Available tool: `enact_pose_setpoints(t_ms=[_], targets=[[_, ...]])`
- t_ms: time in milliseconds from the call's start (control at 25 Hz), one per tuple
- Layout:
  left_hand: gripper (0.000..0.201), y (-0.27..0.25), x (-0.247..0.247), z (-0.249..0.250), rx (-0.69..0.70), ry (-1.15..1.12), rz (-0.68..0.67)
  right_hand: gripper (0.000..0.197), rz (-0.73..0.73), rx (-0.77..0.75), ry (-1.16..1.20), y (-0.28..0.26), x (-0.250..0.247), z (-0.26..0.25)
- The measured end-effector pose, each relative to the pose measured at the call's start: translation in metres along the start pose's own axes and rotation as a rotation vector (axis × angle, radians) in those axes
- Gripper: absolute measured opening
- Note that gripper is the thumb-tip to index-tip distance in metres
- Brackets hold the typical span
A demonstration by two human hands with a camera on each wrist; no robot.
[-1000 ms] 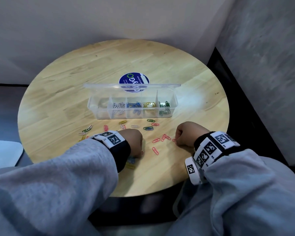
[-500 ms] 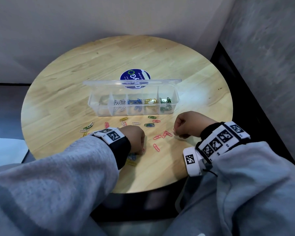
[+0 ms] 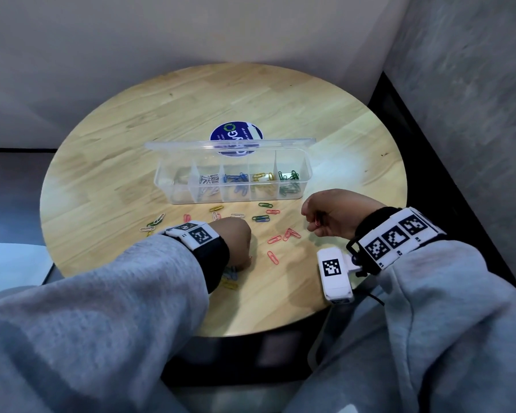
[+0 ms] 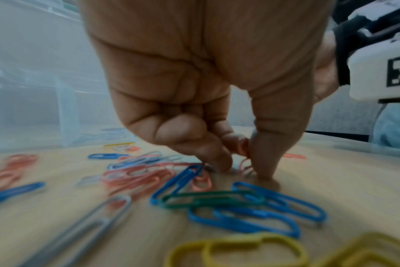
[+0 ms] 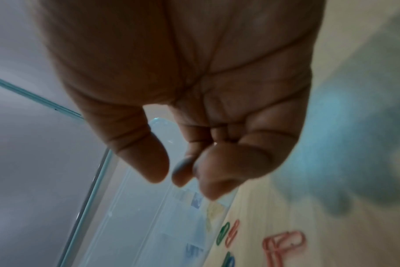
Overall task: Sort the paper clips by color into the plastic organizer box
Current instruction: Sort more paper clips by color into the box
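One clear plastic organizer box [image 3: 233,186] with five compartments, one round wooden bench [image 3: 340,138], one round blue sticker [image 3: 236,135], two hands; loose clips too blurred to count.

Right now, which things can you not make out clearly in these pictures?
- Right hand: head view shows a red glint; the blurred right wrist view confirms no clip.
- Leftmost compartment of the organizer box: contents unclear through plastic glare.
- Clips under the left hand: hidden in the head view by hand and sleeve.
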State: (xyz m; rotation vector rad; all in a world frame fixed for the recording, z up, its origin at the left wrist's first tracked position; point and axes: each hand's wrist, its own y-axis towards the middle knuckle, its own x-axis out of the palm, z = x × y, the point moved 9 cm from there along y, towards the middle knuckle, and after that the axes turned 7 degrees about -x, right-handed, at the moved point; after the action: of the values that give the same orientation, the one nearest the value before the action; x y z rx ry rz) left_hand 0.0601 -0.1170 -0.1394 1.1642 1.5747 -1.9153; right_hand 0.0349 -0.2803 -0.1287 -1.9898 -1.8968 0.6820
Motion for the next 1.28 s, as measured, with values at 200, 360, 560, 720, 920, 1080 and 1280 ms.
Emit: enact_pose_setpoints(t_ms=[200,360,560,720,920,1080,1280], targets=[[0.019,-0.010,-0.023,-0.018,0.005,-0.805,-0.023,0.027,0.028,-0.051,-0.675,0.000,-0.006,-0.004],[0.026,-0.016,-0.040,-0.022,0.024,-1.521,-0.108,0.023,0.047,-0.084,-0.814,0.001,0.001,-0.009],[0.024,-0.022,-0.043,-0.012,0.085,-1.733,-0.234,0.036,0.042,-0.040,-0.955,0.008,0.012,-0.001],[0.017,-0.015,-0.030,-0.012,-0.033,-1.603,-0.245,0.042,0.043,-0.006,-1.003,0.015,0.018,0.003],[0.006,-0.009,-0.028,0.004,0.031,-0.587,0.005,0.023,0.055,-0.003,-1.046,0.021,0.022,0.004],[0.022,-0.016,-0.023,0.031,0.136,-0.257,0.057,0.012,0.068,-0.016,-1.026,0.025,0.019,0.004],[0.020,-0.013,-0.016,0.047,0.182,-0.095,0.079,0.017,0.059,-0.058,-1.037,0.024,0.016,0.004]])
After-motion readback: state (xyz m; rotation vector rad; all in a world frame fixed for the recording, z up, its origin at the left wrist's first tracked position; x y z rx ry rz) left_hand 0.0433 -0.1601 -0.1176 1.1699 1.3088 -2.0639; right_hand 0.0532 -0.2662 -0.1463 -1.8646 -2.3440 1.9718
